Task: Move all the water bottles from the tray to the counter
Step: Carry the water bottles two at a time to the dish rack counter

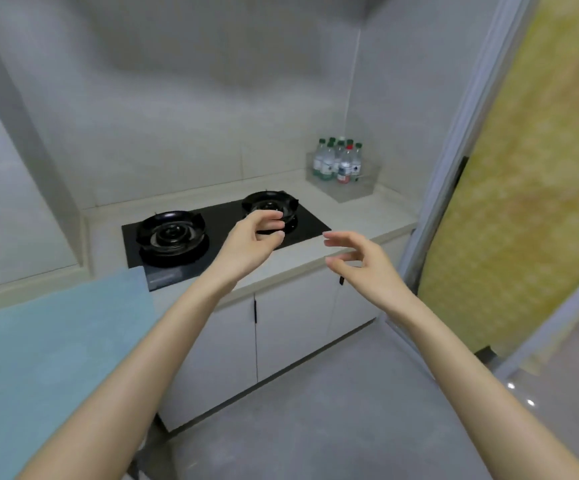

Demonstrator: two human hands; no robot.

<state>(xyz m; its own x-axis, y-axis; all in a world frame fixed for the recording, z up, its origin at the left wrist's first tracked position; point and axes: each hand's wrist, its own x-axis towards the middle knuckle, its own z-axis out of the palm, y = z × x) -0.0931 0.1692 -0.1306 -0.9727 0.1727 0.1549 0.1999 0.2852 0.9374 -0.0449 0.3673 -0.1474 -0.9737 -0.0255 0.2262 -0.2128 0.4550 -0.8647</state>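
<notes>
— Where are the water bottles (338, 161)?
— Upright in the clear tray (357, 194), at the bench's (367, 214) far right corner.
— And the hands?
— The left hand (250, 244) and right hand (364, 261) hover by the bench's front edge, fingers loosely curled, holding nothing.

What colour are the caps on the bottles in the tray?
Mostly green caps, plus one red cap, seen in the head view.

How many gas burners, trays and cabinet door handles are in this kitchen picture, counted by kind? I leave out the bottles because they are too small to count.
Black round gas burners: 2
Clear plastic tray: 1
Black cabinet door handles: 2
Total: 5
</notes>
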